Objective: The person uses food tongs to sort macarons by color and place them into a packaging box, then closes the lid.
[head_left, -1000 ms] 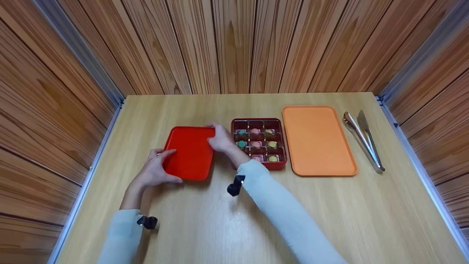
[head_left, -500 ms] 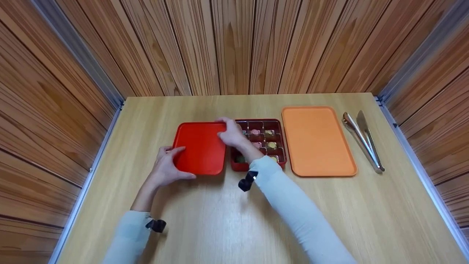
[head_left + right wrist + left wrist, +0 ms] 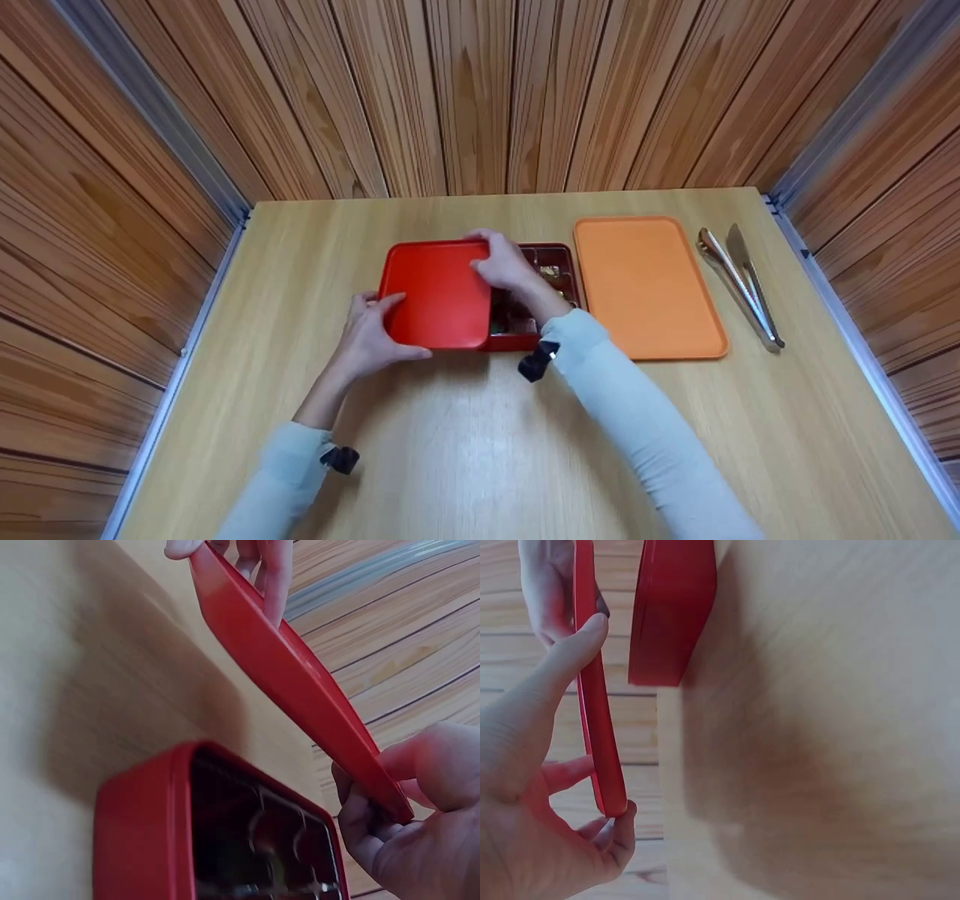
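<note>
A: How is the red lid [image 3: 439,294] held?
B: It is pinched by left hand [image 3: 371,337] and right hand [image 3: 506,264], fingers curled on opposite edges.
A: Its place?
B: Between the fingers, partly above the red box [image 3: 544,296].

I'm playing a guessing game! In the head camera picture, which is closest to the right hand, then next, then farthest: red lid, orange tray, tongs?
1. Red lid: held by the right hand, at its left.
2. Orange tray: to its right.
3. Tongs: far right.
</note>
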Available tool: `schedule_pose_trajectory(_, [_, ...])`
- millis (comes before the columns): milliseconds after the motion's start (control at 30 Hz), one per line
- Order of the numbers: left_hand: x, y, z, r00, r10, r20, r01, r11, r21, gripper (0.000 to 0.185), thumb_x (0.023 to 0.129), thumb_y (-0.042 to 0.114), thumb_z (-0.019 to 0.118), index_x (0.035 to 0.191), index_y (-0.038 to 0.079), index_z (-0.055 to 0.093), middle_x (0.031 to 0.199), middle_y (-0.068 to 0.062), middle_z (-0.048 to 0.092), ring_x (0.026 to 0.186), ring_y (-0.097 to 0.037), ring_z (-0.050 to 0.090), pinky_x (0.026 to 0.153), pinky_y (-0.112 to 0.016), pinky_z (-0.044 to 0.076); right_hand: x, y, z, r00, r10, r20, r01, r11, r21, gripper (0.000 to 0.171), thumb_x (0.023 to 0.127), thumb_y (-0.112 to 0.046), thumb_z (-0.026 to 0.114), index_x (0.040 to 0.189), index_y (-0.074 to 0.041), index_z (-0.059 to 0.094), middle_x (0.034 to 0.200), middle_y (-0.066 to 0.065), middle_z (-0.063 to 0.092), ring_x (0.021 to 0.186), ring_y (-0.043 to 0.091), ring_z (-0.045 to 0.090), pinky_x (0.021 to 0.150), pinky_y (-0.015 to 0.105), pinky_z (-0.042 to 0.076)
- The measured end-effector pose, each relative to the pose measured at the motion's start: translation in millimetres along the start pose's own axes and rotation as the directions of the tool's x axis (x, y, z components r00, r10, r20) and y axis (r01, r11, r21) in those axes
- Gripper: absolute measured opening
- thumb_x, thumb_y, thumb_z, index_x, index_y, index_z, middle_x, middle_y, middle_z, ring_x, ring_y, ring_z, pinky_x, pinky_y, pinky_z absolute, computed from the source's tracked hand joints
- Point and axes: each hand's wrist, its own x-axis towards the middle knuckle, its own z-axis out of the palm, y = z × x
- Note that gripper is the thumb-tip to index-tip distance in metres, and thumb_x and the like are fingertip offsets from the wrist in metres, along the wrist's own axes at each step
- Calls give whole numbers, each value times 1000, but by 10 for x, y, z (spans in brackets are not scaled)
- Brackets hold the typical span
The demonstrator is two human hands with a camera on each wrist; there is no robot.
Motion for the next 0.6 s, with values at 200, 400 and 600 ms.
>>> schedule_pose_trajectory(200, [84, 174, 102, 999, 31, -10, -31, 999, 10, 100, 82, 35, 101, 165, 6, 54, 166, -27, 39, 154, -43, 41, 117, -62, 60, -21, 69, -202, 1000, 3, 4, -3, 1000, 19, 54, 105, 4, 62, 159, -7, 60, 156, 23, 65, 134, 33, 62, 119, 46, 54])
schedule_pose_trajectory(400, [150, 339, 212, 999, 38, -8, -38, 999, -1, 100, 81, 34, 102, 165, 8, 56, 167, -25, 41, 155, -41, 42, 117, -60, 62, -27, 185, -394, 1000, 10, 7, -11, 999, 32, 56, 105, 4, 62, 160, -5, 59, 158, 24, 62, 137, 35, 60, 123, 48, 51])
schedule_pose_trajectory(600, [204, 451, 330, 999, 51, -16, -52, 999, -7, 98, 80, 33, 103, 163, 8, 58, 166, -25, 43, 154, -41, 44, 117, -58, 62, -54, 318, -564, 1000, 12, 24, -13, 999, 45, 55, 105, 4, 62, 160, -2, 57, 158, 25, 63, 136, 34, 59, 122, 46, 50])
